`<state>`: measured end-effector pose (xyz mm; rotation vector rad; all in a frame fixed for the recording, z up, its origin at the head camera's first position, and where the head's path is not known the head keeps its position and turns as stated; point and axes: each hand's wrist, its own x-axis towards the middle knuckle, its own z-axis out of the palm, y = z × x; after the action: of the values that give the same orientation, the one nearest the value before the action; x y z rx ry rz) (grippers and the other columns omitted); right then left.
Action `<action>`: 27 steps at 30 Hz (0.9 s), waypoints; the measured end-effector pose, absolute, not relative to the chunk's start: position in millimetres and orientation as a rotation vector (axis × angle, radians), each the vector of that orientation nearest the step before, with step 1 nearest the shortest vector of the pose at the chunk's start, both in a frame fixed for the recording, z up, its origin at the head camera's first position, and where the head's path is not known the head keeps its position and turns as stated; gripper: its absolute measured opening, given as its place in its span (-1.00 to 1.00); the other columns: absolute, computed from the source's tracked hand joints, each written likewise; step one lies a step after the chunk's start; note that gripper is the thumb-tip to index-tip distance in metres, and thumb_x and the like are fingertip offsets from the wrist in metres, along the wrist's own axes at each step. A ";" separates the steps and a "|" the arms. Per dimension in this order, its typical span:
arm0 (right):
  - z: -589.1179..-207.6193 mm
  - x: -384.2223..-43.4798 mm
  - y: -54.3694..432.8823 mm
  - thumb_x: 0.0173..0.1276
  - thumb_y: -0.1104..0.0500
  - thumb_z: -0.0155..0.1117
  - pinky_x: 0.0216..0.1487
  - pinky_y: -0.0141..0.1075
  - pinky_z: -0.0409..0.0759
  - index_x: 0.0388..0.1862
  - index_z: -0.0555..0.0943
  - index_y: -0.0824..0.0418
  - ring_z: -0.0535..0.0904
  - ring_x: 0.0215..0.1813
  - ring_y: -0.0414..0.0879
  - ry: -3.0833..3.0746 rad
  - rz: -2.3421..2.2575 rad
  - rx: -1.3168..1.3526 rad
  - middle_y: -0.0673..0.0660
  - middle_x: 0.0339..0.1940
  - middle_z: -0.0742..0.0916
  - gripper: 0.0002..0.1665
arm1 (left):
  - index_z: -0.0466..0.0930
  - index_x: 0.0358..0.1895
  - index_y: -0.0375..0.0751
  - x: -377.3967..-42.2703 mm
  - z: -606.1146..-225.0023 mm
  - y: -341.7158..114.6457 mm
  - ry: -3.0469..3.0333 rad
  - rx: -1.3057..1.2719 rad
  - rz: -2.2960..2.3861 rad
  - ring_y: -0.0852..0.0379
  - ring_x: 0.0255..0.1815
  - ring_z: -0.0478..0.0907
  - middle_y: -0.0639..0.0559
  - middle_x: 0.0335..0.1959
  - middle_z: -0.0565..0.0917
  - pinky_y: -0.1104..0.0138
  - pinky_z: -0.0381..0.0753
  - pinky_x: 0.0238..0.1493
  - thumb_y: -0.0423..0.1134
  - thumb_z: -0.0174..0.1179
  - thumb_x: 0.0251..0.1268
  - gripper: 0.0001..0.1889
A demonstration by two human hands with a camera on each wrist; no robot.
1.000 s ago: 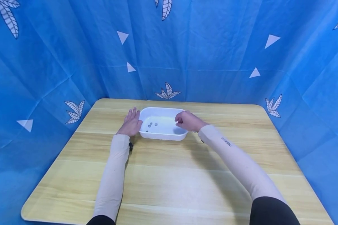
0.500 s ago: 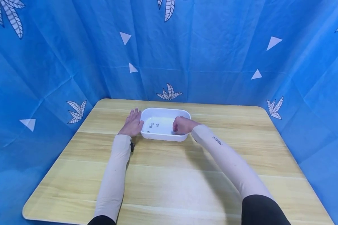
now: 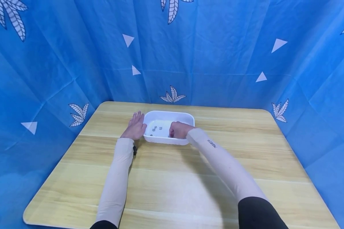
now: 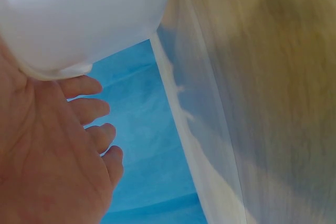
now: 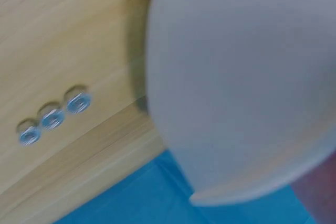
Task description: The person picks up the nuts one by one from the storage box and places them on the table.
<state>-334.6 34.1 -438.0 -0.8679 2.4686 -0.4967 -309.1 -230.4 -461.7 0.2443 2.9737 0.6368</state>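
A white plastic basin (image 3: 169,116) stands near the table's back edge. Several small metal pieces that look like nuts (image 3: 160,128) lie on its floor toward the left. My left hand (image 3: 135,127) rests against the basin's left end, fingers extended and thumb at the rim; the left wrist view shows its palm close under the basin wall (image 4: 84,14). My right hand (image 3: 180,129) reaches down inside the basin's right half, its fingers curled downward. Its fingertips are hidden, so I cannot tell whether anything is between them.
Three metal nuts (image 5: 52,118) stand in a row on the table outside the basin's right end, seen in the right wrist view. The wooden tabletop (image 3: 160,190) has rounded corners. A blue patterned curtain (image 3: 218,47) encloses the back and both sides.
My right hand has moved left and down, from over the basin's right rim to inside it. My left hand stays at the left end, and the nuts in the basin look unmoved.
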 end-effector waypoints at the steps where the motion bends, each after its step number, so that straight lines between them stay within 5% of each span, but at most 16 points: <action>1: -438.3 -334.8 31.7 0.28 0.40 0.29 0.28 -0.16 0.63 -0.15 0.85 0.08 0.67 0.04 -0.02 2.468 -0.504 -0.872 0.08 -0.01 0.85 -0.67 | -0.23 0.67 -0.39 -309.1 -461.6 -230.3 2.974 0.243 0.640 -0.28 0.75 -0.42 -0.31 0.73 -0.29 -0.16 -0.27 0.73 -0.07 -0.37 0.63 -0.29; 16: -449.7 -339.6 2.7 0.36 0.31 0.34 0.25 -0.18 0.65 -0.18 0.87 0.09 0.68 -0.01 -0.04 2.528 -0.574 -0.881 0.06 -0.10 0.87 -0.78 | -0.22 0.67 -0.40 -310.2 -464.6 -231.1 2.979 0.249 0.639 -0.30 0.75 -0.40 -0.29 0.73 -0.32 -0.13 -0.31 0.74 -0.09 -0.36 0.63 -0.29; 27: -454.4 -341.9 -10.3 0.41 0.22 0.34 0.38 -0.10 0.58 -0.03 0.77 0.21 0.61 0.08 0.00 2.648 -0.591 -0.765 0.12 0.01 0.79 -0.78 | -0.22 0.67 -0.41 -310.8 -464.3 -231.2 2.983 0.258 0.637 -0.31 0.75 -0.39 -0.31 0.73 -0.29 -0.15 -0.27 0.74 -0.09 -0.36 0.63 -0.29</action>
<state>-341.9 -10.3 -454.4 -0.7648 2.6476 -0.5913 -310.8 -231.2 -464.3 0.2581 2.9834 0.6370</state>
